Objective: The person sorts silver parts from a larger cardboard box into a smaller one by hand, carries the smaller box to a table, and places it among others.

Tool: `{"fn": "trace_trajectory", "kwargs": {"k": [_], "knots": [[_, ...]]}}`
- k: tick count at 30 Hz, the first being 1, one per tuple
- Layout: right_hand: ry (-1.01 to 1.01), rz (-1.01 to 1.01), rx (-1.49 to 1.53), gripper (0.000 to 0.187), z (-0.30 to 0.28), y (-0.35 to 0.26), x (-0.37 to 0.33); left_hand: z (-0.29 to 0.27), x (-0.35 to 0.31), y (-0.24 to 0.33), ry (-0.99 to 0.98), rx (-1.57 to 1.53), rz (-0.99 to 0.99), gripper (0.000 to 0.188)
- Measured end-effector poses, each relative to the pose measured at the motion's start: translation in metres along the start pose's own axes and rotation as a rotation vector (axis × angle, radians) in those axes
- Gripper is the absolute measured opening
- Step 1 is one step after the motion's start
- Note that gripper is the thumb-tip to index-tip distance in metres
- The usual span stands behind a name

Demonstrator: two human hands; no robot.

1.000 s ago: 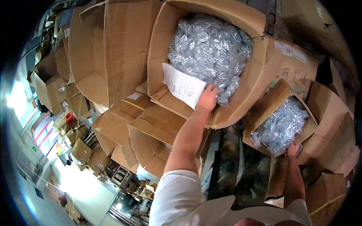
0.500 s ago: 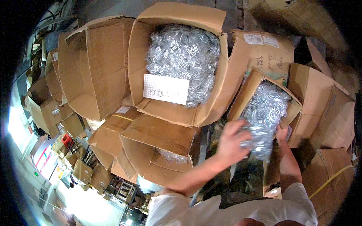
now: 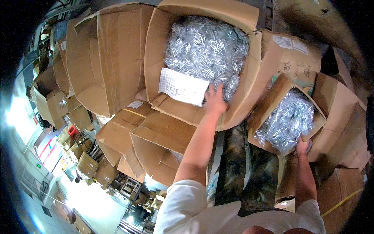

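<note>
My left hand (image 3: 215,102) reaches into the large cardboard box (image 3: 241,113), fingers apart, at the near side of its heap of clear plastic bags (image 3: 206,46) filled with small, shiny metal pins. It is beside the right edge of a white sheet (image 3: 183,86) with handwriting, which lies on the bags; whether the fingertips touch a bag is unclear. My right hand (image 3: 302,146) is closed on the near right edge of a smaller cardboard box (image 3: 265,113). Similar bags of metal pieces (image 3: 288,119) fill that tilted box. The right fingers are partly hidden behind its edge.
An open carton (image 3: 156,148) stands left of my legs, and tall carton flaps (image 3: 120,54) rise beyond it. More cartons (image 3: 335,109) crowd the right side. A taped carton (image 3: 343,195) sits at lower right. Shelving and stacked boxes (image 3: 87,163) fill the far left.
My left hand has left the smaller box and moved up and left into the large one. The bag that hung over the smaller box's near edge now lies inside. My right hand stays at that box.
</note>
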State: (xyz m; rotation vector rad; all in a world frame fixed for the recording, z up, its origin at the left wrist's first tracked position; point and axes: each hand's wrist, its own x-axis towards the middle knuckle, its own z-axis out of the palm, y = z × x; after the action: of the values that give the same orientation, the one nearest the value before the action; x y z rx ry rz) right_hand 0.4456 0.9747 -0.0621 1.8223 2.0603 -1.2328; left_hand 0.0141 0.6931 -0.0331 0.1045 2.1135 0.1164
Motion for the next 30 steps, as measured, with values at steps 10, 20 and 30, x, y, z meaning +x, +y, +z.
{"fn": "trace_trajectory", "kwargs": {"k": [10,20,30], "knots": [[0.031,0.003,-0.021,0.023,-0.015,0.056,0.003,0.024,0.062,-0.063,0.197,0.100,0.216,0.077],[-0.013,0.079,0.020,0.036,-0.020,0.054,0.011,-0.032,0.108,-0.091,0.353,0.369,0.150,0.072],[-0.088,-0.008,0.017,0.014,-0.007,0.002,0.001,-0.047,0.065,-0.069,0.481,0.169,0.120,0.038]]}}
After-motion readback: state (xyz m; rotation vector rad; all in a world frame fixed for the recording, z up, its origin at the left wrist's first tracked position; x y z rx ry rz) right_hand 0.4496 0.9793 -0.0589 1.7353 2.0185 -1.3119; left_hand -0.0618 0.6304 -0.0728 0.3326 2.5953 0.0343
